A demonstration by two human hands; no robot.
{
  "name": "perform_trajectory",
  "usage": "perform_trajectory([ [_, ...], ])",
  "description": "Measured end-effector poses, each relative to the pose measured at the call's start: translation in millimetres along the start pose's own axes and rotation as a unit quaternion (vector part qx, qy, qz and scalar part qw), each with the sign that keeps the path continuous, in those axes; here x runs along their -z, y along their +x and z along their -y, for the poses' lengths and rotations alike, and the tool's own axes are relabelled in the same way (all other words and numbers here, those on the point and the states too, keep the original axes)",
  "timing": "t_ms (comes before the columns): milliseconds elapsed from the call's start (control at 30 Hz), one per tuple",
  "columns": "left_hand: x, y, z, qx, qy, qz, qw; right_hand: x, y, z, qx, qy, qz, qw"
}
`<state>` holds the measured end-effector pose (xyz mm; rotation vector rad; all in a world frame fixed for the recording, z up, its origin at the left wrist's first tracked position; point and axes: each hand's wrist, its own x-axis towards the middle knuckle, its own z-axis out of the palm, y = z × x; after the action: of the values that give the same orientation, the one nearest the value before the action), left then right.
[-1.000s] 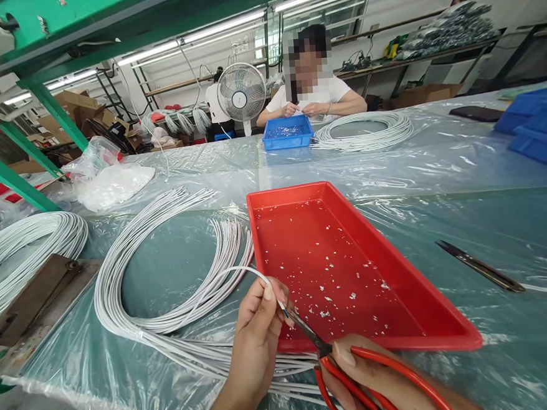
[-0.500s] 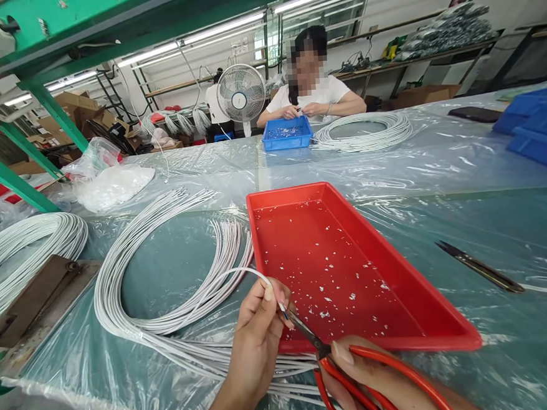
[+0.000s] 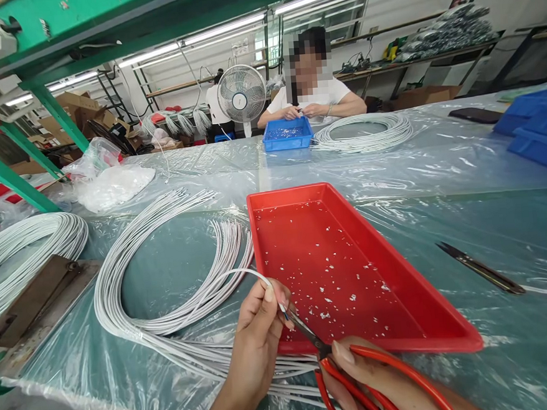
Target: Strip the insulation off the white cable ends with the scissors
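Observation:
My left hand [image 3: 257,343] pinches the end of one white cable [image 3: 231,274] at the near left corner of the red tray [image 3: 451,330]. My right hand [image 3: 380,385] grips red-handled scissors [image 3: 355,374], whose dark blades touch the cable tip just beyond my left fingers. The tray holds many small white scraps. A large coil of white cables [image 3: 120,290] lies to the left of the tray on the plastic-covered table.
A dark blade tool [image 3: 479,268] lies right of the tray. Another cable coil [image 3: 18,248] and a brown metal fixture [image 3: 32,303] sit at far left. Across the table a person works over a blue bin [image 3: 287,132] beside a cable coil [image 3: 366,130]; a fan [image 3: 241,93] stands behind.

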<state>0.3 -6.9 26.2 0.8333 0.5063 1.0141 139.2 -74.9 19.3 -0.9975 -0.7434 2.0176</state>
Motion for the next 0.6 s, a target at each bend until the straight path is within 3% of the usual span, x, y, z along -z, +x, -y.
perform_trajectory([
  [267,-1.9,-0.7,-0.3,-0.01,0.023,-0.009,1.0,1.5,1.0,5.6,-0.013,-0.044,0.025,0.999],
  [600,-3.4,-0.2,2.1,-0.014,0.032,-0.033,0.999,0.9,0.2,-1.7,-0.037,-0.036,0.002,0.999],
])
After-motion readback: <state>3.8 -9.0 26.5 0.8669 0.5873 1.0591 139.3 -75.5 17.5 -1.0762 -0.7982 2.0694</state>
